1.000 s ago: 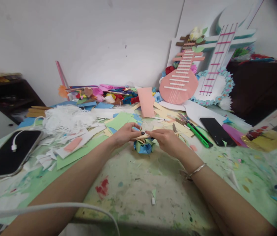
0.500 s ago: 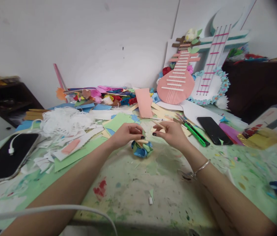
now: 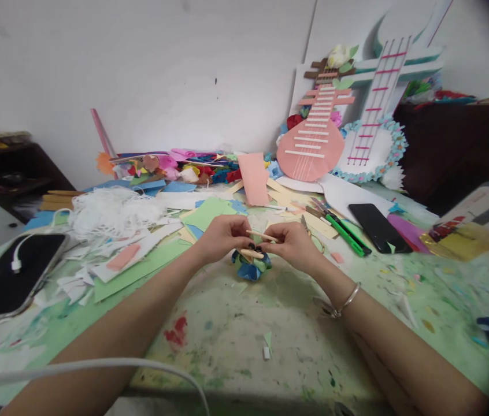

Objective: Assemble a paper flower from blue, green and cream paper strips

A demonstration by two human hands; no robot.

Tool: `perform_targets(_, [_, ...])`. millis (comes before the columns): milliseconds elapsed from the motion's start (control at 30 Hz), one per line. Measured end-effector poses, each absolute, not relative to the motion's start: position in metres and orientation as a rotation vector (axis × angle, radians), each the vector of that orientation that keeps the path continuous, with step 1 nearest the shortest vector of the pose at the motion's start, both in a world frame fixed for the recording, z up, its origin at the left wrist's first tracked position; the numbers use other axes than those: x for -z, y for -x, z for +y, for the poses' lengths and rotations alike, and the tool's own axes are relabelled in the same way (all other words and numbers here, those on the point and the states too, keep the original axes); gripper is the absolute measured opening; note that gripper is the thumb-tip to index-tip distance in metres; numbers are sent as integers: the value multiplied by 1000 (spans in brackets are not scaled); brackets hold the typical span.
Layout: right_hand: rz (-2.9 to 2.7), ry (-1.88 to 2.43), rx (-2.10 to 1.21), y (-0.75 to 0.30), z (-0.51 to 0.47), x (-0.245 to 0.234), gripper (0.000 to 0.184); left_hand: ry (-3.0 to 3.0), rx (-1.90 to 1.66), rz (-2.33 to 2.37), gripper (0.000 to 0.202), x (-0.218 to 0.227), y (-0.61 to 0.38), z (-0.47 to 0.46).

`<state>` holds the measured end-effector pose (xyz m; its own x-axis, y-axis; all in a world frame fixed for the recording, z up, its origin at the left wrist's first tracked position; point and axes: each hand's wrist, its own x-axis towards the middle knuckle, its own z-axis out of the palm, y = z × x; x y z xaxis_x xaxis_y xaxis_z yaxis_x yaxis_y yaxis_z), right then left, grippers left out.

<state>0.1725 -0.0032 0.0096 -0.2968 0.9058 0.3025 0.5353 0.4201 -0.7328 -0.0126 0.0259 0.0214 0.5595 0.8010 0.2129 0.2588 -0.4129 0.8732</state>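
My left hand is closed at the top of a blue and green paper flower, its fingers bent and the thumb pointing inward. My right hand meets it from the other side, thumb and fingers pinched round a thin cream stick. The stick slants across the gap between both hands, just above the flower. Dark-nailed fingertips of the two hands come together there. A pale oblong shape lies across the flower's upper side. What exactly the fingertips press on is partly hidden.
Scissors lie beyond my right hand, near a green cutter and a black phone. Paper scraps, white string and a tablet cover the left. Paper instruments lean behind. A white cable crosses in front.
My right hand has moved left and inward, so its fingertips now meet those of my left hand. The cream stick has come over the flower. The scissors behind are more exposed.
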Motion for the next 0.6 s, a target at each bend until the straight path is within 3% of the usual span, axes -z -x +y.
perform_targets(333, [-2079, 1176, -662, -174, -6, -13, 15, -2194, -775, 876, 14, -22, 14, 27])
perform_targets(600, [-2111, 1159, -586, -172, -5, -12, 18, -1919, -605, 759, 18, -23, 22, 31])
